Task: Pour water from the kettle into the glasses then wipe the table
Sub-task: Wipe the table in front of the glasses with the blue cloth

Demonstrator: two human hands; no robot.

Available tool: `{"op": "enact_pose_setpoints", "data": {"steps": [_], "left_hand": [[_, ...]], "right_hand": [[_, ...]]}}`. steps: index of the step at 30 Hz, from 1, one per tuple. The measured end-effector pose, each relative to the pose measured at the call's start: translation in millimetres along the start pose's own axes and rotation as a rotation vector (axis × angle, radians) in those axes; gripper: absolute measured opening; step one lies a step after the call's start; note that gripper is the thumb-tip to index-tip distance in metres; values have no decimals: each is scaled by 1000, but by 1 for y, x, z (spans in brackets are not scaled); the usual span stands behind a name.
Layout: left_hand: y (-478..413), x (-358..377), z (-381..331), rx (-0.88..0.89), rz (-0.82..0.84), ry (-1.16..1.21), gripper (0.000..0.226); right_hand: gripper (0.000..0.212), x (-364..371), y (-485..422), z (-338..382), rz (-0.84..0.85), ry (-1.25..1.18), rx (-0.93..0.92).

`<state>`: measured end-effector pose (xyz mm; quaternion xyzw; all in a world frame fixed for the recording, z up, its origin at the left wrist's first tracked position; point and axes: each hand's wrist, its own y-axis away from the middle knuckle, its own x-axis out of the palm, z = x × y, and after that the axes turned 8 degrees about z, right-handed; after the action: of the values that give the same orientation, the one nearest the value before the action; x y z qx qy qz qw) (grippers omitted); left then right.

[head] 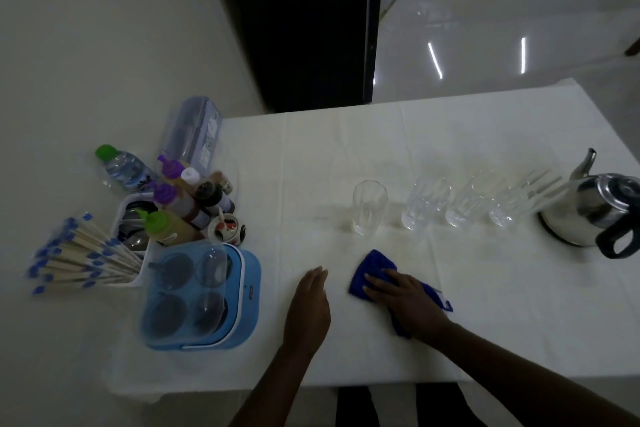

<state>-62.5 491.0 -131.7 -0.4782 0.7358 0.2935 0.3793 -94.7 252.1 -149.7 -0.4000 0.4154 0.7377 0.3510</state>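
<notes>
A steel kettle (pixel 592 210) with a black handle stands at the right edge of the white-clothed table (pixel 485 305). Several clear glasses form a row across the middle: a plain one (pixel 367 208) at the left, then ribbed ones (pixel 424 203) running toward the kettle. My right hand (pixel 407 300) presses flat on a blue cloth (pixel 370 270) in front of the glasses. My left hand (pixel 310 305) rests flat on the table beside it, fingers together, holding nothing.
At the table's left end sit a blue lidded container (pixel 204 298), squeeze bottles (pixel 176 204), a water bottle (pixel 123 166), a white holder of wrapped chopsticks (pixel 79 256) and a clear plastic box (pixel 194 130). Behind the table are a dark panel and a glossy floor.
</notes>
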Motion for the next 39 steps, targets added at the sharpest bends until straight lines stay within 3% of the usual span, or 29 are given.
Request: {"op": "enact_pose_setpoints", "data": {"steps": [3, 7, 12, 14, 21, 24, 26, 28, 32, 35, 37, 39], "left_hand": [[3, 0, 2, -17, 1, 12, 41], [3, -1, 2, -23, 0, 11, 42], [10, -2, 1, -11, -22, 46, 43], [14, 0, 1, -17, -18, 47, 43], [14, 2, -2, -8, -14, 29, 42], [8, 2, -5, -21, 11, 41, 44], [5, 1, -5, -33, 22, 58, 45], [4, 3, -3, -28, 8, 56, 43], [7, 7, -2, -6, 10, 26, 42], [3, 10, -6, -10, 23, 23, 41], [1, 14, -11, -9, 33, 30, 42], [0, 16, -14, 4, 44, 41, 43]], "right_hand": [[73, -11, -13, 12, -62, -143, 152], [88, -8, -28, 52, -175, -250, 320], [89, 29, 17, 38, -78, -90, -16], [86, 26, 28, 14, -70, -32, -57], [84, -10, -23, 50, -250, -344, 311], [64, 9, -11, 69, -124, -325, 123], [67, 25, 8, 60, -82, -108, -103], [73, 29, 20, 35, -83, 9, -184], [80, 10, 8, 18, -138, -113, 87], [73, -4, -13, 38, -196, -259, 261], [68, -1, -11, 47, -156, -269, 209], [77, 13, 5, 40, -79, -167, 57]]}}
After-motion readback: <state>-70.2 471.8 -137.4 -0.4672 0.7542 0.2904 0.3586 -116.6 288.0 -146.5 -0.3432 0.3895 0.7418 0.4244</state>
